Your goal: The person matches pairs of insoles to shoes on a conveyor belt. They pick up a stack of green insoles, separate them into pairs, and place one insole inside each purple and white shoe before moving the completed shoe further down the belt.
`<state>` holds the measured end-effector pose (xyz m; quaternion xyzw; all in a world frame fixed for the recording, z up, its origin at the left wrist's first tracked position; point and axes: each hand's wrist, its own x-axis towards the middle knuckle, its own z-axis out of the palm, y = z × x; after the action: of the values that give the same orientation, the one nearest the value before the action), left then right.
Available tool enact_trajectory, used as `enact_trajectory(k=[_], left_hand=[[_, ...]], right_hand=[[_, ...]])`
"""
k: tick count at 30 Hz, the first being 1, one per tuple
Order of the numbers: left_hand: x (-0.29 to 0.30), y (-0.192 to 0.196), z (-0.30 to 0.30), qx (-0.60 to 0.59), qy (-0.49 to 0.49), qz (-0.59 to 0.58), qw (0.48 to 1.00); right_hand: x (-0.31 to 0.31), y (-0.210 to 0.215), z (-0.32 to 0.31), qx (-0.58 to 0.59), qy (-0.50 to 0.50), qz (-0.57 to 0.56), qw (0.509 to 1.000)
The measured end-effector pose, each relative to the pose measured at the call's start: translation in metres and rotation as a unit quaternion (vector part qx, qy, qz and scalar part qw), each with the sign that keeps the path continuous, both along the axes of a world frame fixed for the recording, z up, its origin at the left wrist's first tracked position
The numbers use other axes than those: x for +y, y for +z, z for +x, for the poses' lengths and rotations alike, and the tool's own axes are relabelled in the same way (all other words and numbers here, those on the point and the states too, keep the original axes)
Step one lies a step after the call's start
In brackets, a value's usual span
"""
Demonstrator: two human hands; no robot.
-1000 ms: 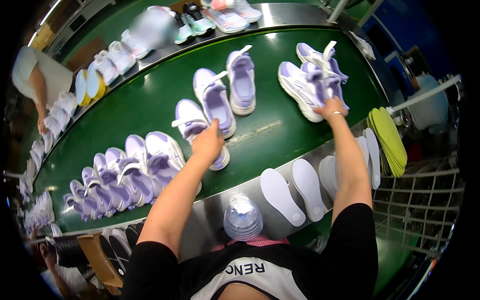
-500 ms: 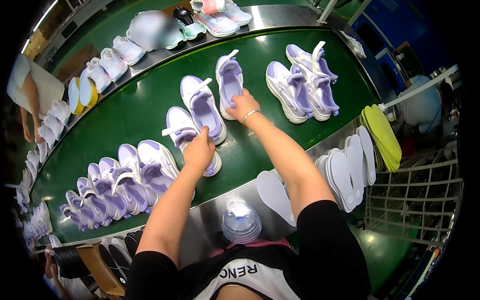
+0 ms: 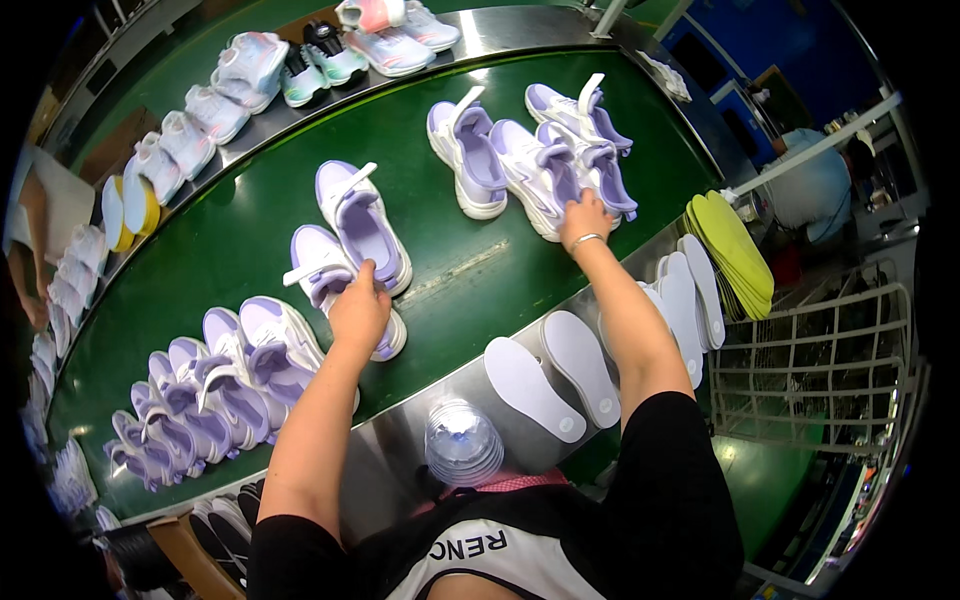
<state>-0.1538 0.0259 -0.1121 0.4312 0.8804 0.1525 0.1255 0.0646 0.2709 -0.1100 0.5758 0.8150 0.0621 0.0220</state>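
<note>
My left hand [image 3: 362, 312] is closed on the heel of a white and lilac sneaker [image 3: 318, 250], thumb on top. Its lookalike, a second sneaker [image 3: 350, 190], stands against it on the far side. Farther right, my right hand [image 3: 586, 222] has its fingers curled over the heel of another white and lilac sneaker [image 3: 530, 175]; part of that heel is hidden. Beside it stand a sneaker with a raised tongue [image 3: 470, 155] on the left and two more sneakers [image 3: 598, 165] on the right.
Several sneakers [image 3: 225, 375] line the green table [image 3: 450, 290] at left. Pale insoles [image 3: 535, 392], yellow-green insoles [image 3: 733, 258] and a clear plastic container [image 3: 463, 445] lie along the near metal ledge. A wire basket [image 3: 810, 360] stands right. Other shoes [image 3: 215, 112] line the far ledge.
My right hand has let go of one sneaker, which now stands farther right beside the others, and has moved right onto the neighbouring sneaker. My left hand stays at its sneaker. The view has shifted.
</note>
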Motion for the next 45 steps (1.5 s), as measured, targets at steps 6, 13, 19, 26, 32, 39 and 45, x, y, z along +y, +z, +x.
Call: enact_trajectory(k=[6,13,19,26,32,39,45], left_hand=[[0.005,-0.006,0.003,-0.001,-0.024,0.015,1.0],[-0.002,-0.006,0.0,-0.012,0.009,-0.01,1.0],[0.001,0.0,0.004,-0.014,0.013,-0.037,0.999],[-0.01,-0.005,-0.001,-0.006,0.028,0.001,1.0],[0.001,-0.004,0.004,-0.01,-0.008,-0.004,1.0],[-0.008,-0.007,-0.008,-0.031,0.036,-0.027,0.998],[-0.016,-0.008,-0.017,-0.07,0.012,-0.027,0.997]], right_hand=[[0.004,0.04,-0.002,0.232,0.12,0.13,0.956],[-0.065,0.083,-0.099,0.393,0.278,-0.053,0.875],[-0.049,0.01,-0.116,0.052,0.156,-0.228,0.96],[0.036,0.006,-0.059,0.012,-0.019,-0.174,0.985],[0.042,0.017,-0.008,-0.007,-0.101,-0.125,0.987],[-0.101,0.01,0.052,0.205,0.261,-0.158,0.93],[-0.239,0.007,0.111,0.227,0.28,-0.24,0.901]])
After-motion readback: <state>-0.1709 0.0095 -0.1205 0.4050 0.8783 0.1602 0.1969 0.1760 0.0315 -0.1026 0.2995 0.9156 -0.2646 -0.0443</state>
